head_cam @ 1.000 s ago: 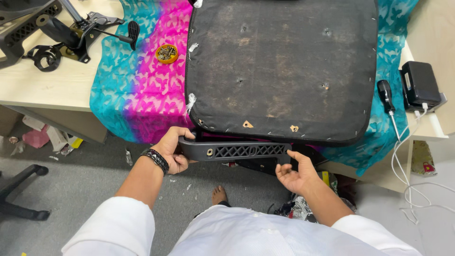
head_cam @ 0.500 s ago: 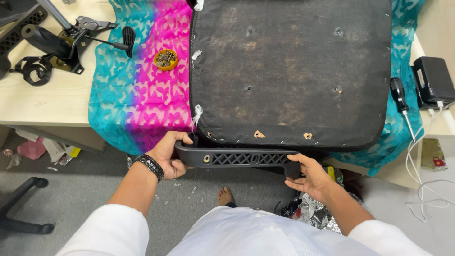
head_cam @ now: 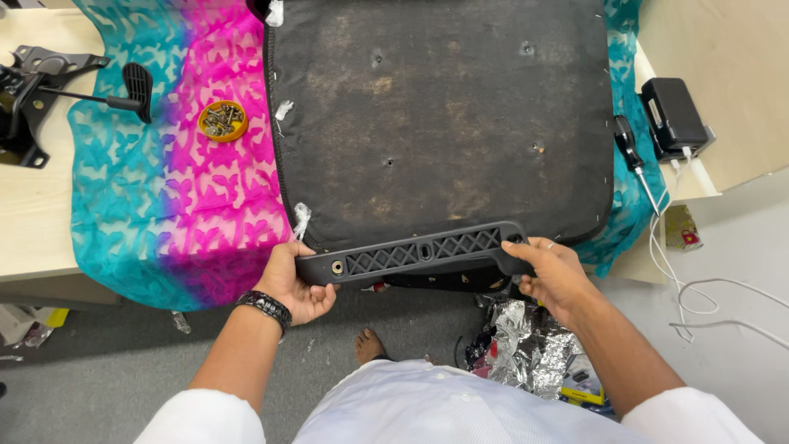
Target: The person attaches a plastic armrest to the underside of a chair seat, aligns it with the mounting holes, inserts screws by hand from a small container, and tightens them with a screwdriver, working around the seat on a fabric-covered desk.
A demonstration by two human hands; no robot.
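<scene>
A black plastic chair armrest bracket (head_cam: 419, 251) with a lattice pattern lies along the near edge of an upturned black seat base (head_cam: 444, 115). My left hand (head_cam: 292, 284) grips the bracket's left end, near a bolt hole. At the other end, my right hand (head_cam: 551, 271) holds the bracket's right part. The seat base rests on a blue and pink patterned cloth (head_cam: 189, 181) spread over a light wooden table (head_cam: 33, 222).
A small yellow dish of screws (head_cam: 223, 120) sits on the cloth left of the seat. A black chair mechanism with a lever (head_cam: 49, 90) lies at far left. A screwdriver (head_cam: 637, 160), black power adapter (head_cam: 674, 115) and white cables (head_cam: 699, 288) are at right. Crumpled foil (head_cam: 526, 349) lies on the floor.
The bracket has been lifted up against the seat base's near edge, tilted with its right end higher. The view has shifted closer and to the right.
</scene>
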